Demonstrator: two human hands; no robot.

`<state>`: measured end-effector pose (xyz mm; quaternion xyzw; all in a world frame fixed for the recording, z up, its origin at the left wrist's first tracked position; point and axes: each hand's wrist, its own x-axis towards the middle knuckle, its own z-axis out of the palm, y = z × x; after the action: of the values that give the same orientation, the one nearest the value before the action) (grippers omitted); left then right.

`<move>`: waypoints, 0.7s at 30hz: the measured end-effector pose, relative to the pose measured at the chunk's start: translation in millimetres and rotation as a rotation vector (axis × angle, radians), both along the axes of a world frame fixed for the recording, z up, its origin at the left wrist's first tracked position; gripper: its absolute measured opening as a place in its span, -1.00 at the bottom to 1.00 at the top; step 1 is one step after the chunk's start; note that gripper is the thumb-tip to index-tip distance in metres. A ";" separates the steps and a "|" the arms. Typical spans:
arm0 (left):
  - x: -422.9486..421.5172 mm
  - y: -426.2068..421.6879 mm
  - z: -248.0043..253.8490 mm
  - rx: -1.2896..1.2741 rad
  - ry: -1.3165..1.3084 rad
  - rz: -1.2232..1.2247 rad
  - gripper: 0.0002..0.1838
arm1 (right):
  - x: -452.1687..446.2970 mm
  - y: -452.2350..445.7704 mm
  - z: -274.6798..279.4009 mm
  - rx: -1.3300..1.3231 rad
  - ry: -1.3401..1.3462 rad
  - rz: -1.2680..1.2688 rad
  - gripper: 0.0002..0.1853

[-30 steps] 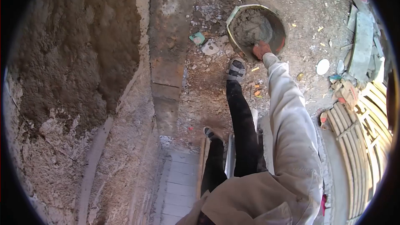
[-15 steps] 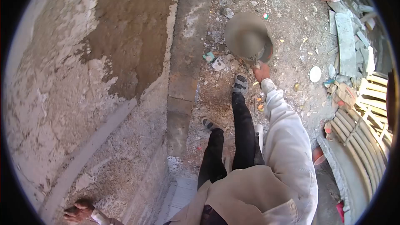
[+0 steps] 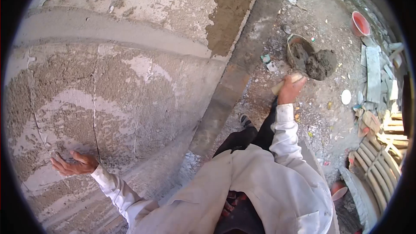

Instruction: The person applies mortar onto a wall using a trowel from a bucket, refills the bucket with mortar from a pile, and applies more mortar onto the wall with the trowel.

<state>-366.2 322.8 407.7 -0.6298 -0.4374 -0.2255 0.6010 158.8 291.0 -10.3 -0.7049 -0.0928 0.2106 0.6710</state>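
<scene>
My right hand (image 3: 291,91) is closed round the pale handle of a trowel (image 3: 277,88). A lump of wet grey mortar (image 3: 321,64) sits at the trowel's far end and covers the blade. Just behind it on the ground stands a bucket (image 3: 299,38) with a thin handle and more mortar inside, partly hidden by the lump. My left hand (image 3: 76,163) is open, fingers apart, at the rough wall (image 3: 117,117); whether it touches the wall I cannot tell. Fresh brown plaster (image 3: 229,15) covers a patch higher on the wall.
A concrete ledge (image 3: 236,67) runs along the wall's foot. Rubble litters the ground. To the right are a red basin (image 3: 360,24), a white disc (image 3: 346,97), stone slabs (image 3: 373,76) and a stack of curved poles (image 3: 377,164).
My right hand has drawn back and up from the bucket, and the mortar on the trowel now shows. The left hand has come further into view, and the camera view has shifted toward the wall.
</scene>
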 end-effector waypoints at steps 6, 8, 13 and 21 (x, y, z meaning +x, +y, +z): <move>18.4 -54.7 -51.5 -0.240 -0.146 -0.313 -0.62 | -169.9 110.2 -35.0 -0.436 0.051 -0.137 -0.40; 44.8 -76.9 -116.5 -0.496 -0.231 -0.403 -0.59 | -226.3 149.3 -24.7 -0.547 0.190 0.211 -0.20; 50.6 -175.2 -278.6 -1.466 -0.758 0.119 -0.58 | -272.1 126.2 128.4 0.172 0.133 0.772 -0.50; 8.5 -308.3 -395.4 -2.158 -0.888 0.627 -0.61 | -123.7 43.7 -65.8 -0.414 -0.051 0.765 -0.48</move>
<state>-357.7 14.5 12.2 -0.5417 -0.7028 0.2146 -0.4081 35.1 334.8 -76.2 -0.7443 -0.3197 0.4410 0.3865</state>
